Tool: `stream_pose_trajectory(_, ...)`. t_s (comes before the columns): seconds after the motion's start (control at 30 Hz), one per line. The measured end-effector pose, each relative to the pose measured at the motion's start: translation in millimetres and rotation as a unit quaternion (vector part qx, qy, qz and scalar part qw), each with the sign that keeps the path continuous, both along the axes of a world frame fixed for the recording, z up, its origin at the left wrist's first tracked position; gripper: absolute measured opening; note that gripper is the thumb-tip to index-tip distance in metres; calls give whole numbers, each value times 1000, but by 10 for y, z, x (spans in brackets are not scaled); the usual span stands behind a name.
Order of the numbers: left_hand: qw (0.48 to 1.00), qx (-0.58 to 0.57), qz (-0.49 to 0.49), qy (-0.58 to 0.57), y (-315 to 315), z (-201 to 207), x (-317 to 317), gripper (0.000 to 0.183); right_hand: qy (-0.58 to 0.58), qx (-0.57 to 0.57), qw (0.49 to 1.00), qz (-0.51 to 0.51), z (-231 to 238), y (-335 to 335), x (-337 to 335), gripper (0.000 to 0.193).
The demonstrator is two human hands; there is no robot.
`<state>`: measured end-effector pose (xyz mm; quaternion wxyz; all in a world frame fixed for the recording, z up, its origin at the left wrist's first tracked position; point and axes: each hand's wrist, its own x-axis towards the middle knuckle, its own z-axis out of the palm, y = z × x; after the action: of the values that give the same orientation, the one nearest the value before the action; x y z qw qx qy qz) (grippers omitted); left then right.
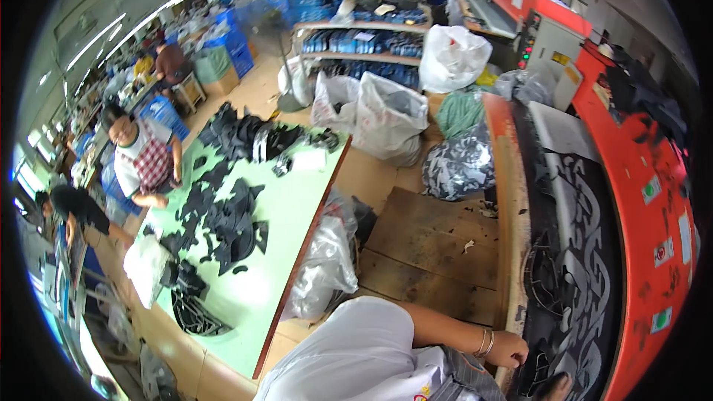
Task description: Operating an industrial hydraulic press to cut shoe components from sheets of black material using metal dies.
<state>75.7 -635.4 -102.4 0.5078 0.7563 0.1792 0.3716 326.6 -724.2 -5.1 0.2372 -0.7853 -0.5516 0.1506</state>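
Note:
My left hand (508, 349), with bracelets at the wrist, rests on the pale wooden edge (512, 252) of a long machine bed. Its fingers are curled down, and what lies under them is hidden. Farther right, at the bottom rim, part of my right hand (555, 386) shows over the bed, blurred and cut off by the frame. Beside it lies a black metal cutting die (533, 373); a larger die (544, 275) sits farther along the bed. Grey sheet material (590, 252) with curved cut-out shapes stretches along the bed to the right of both hands.
A red machine body (650, 230) borders the bed. Left stands a pale green table (286, 230) with black cut pieces (234, 223); a co-worker (145, 152) is behind it. Brown boards (431, 245) cover the floor between. White sacks (390, 115) and a loaded shelf (364, 56) stand farther back.

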Motion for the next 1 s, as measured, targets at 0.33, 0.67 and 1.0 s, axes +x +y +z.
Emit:
stream_pose_trajectory(0.33,995,-49,88,-22,-471,161,-1407,40,-1,53,912,408,-209,61,-1820,18)
stream_pose_trajectory(0.67,965,42,207,157,-923,118,-2528,47,331,-100,878,332,-688,261,-2818,25)
stream_pose_trajectory(1.0,769,-365,524,20,-1697,-852,-3749,56,-191,115,939,261,-246,1325,-2267,25)
